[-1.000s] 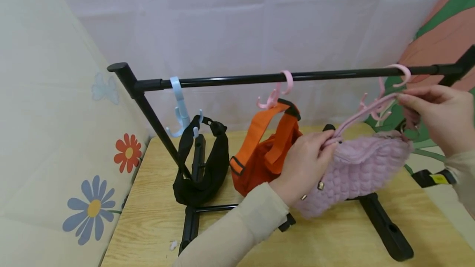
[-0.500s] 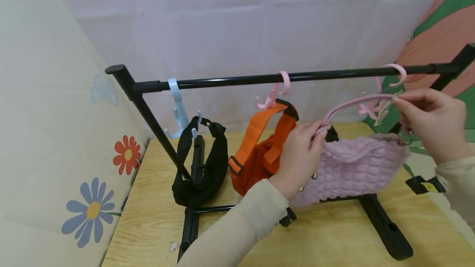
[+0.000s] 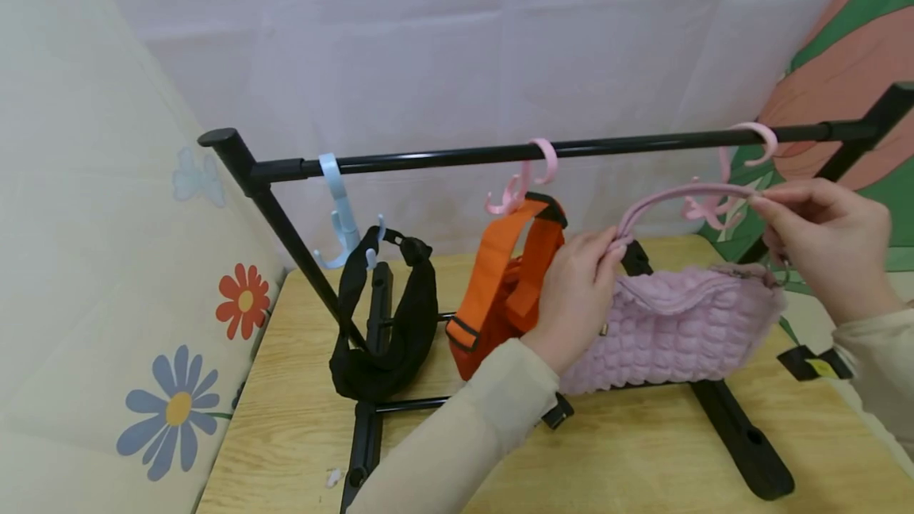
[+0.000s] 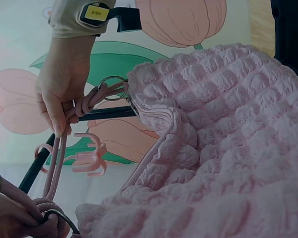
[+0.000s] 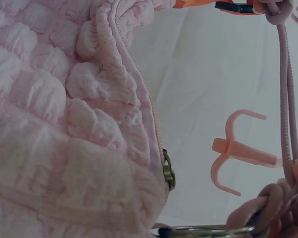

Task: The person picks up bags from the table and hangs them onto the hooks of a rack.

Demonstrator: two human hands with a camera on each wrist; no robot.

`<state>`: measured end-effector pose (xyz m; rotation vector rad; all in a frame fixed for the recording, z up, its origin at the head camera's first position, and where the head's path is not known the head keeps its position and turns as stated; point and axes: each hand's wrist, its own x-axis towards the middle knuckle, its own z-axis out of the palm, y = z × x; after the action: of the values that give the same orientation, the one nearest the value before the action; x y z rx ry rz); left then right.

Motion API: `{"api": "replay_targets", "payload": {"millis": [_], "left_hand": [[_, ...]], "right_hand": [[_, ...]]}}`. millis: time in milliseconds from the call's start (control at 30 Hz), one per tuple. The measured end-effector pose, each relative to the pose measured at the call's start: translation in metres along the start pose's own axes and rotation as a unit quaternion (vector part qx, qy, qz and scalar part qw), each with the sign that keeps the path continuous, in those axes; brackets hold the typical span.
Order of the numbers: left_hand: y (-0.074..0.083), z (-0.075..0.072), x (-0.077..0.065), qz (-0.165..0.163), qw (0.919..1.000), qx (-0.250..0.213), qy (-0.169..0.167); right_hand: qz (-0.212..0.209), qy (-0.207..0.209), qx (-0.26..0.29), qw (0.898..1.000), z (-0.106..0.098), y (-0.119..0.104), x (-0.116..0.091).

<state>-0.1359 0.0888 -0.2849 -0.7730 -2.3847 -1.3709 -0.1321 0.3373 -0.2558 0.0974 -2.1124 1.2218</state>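
A quilted pink handbag (image 3: 671,331) hangs below my two hands, its zipper edge upward. My left hand (image 3: 574,300) pinches the left end of its pink cord strap (image 3: 671,193). At the other end, my right hand (image 3: 831,244) pinches the strap near a knot and metal ring (image 4: 113,88). Between the hands the strap arches upward, overlapping the pink hook (image 3: 714,209) in the head view. That hook hangs from the black rail (image 3: 643,143). In the right wrist view, the hook's prongs (image 5: 233,148) stand apart from the doubled cord.
An orange bag (image 3: 493,300) hangs on a second pink hook (image 3: 517,189), close beside my left hand. Farther left, a black bag (image 3: 385,355) hangs from a blue hook (image 3: 339,216). The rack's black foot (image 3: 746,443) rests on the wooden table (image 3: 643,458).
My left hand has risen slightly and shifted left. The strap, nearly straight and slanted before, now bows into an arch, and the pink handbag hangs more level.
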Motion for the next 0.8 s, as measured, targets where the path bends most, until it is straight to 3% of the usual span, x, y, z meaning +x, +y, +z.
{"api": "replay_targets", "payload": {"millis": [467,800], "left_hand": [[0.001,0.011,0.004,-0.024,0.9964,0.081,0.003],[0.002,0.012,0.006,-0.035,0.9955,0.088,0.002]], "right_hand": [[0.003,0.005,-0.014,1.000,0.000,0.002,-0.004],[0.024,0.001,-0.021,1.000,0.001,0.002,-0.007]]}}
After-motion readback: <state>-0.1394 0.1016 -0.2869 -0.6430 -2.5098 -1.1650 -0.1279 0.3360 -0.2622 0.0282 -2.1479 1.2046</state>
